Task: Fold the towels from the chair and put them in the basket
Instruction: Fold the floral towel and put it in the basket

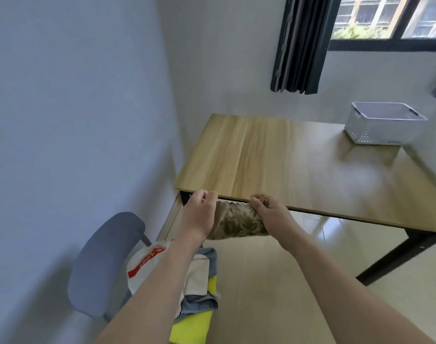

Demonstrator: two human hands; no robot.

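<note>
Both hands, left hand [199,207] and right hand [264,207], pinch the top corners of a leaf-patterned towel [236,223], which hangs between them just before the tabletop [274,157] edge. More towels [199,289] wait on the chair [105,259] below the left grip. It looks ready for spreading flat to fold; the basket [383,122] sits well beyond the right grip.

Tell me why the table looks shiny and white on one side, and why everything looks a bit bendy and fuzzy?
In the head view, daylight from the window makes a pale glare on the table near the basket; the wide-angle lens curves the walls and table edges; the patterned towel, held by the left hand and right hand, looks slightly soft, like the chair.
</note>
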